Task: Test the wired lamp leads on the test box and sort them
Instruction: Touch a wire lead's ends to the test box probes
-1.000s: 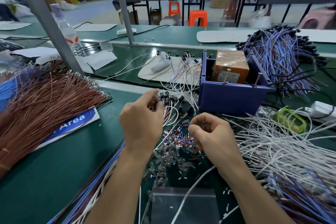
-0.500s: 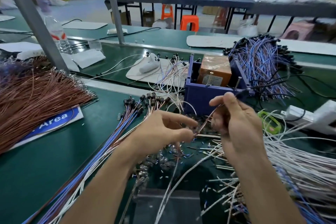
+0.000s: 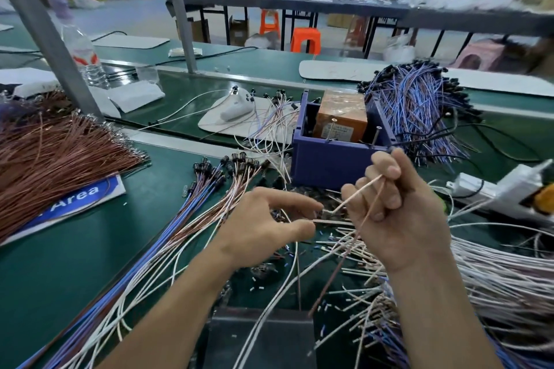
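Since a second ago both hands have risen off the loose lamps, and one lamp lead [image 3: 359, 191] is now stretched between them. The left hand [image 3: 266, 228] has its grip pinched on the lead's lamp end, thumb against forefinger. The right hand [image 3: 401, 213] has its grip curled round the lead's two wires, one pale and one brown, with the brown one hanging down toward the green tabletop [image 3: 75, 263]. Both hands hover just in front of the one purple test box [image 3: 326, 168]. It holds one orange block [image 3: 341, 117], its label too small to read, and two upright metal pins [image 3: 376, 135]. At left lie one fan of blue and brown leads [image 3: 204, 189] and one sign [image 3: 78, 198] reading "Area". Two orange stools [image 3: 305, 39] stand behind.
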{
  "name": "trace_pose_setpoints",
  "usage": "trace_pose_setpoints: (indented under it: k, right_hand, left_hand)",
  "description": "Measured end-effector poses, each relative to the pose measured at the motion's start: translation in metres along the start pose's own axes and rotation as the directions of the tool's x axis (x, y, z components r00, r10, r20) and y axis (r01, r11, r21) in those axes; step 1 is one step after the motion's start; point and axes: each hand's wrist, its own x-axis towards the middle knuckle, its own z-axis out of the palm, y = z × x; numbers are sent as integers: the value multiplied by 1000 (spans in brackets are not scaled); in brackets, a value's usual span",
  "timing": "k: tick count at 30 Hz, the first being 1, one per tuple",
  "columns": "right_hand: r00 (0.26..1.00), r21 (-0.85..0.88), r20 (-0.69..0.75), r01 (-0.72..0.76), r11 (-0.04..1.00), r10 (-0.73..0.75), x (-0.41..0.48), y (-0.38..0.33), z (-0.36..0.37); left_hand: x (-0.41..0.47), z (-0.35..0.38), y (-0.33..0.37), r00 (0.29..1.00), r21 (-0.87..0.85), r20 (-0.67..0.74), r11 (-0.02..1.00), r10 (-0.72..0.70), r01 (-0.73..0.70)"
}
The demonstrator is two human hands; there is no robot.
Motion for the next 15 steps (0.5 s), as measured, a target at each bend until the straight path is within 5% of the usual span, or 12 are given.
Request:
trace_pose_setpoints:
  k: [2, 7, 12, 15]
  right_hand:
    - [999, 38, 30, 42, 998, -43, -1, -4, -4]
    - [993, 214, 72, 72, 974, -89, -1, -8, -12]
    - [990, 309, 31, 124, 943, -140, -3, -18, -19]
    - [986, 290, -36, 164, 943, -161, -3, -20, -23]
  left_hand:
    - [-1, 1, 0, 1000, 16, -19, 1000, -14, 15]
    - [-1, 9, -6, 984, 505, -175, 855, -31, 117]
    - [4, 15, -11, 905, 508, -394, 783, -159, 359]
    - [5, 20, -11, 893, 665, -420, 617, -158, 422]
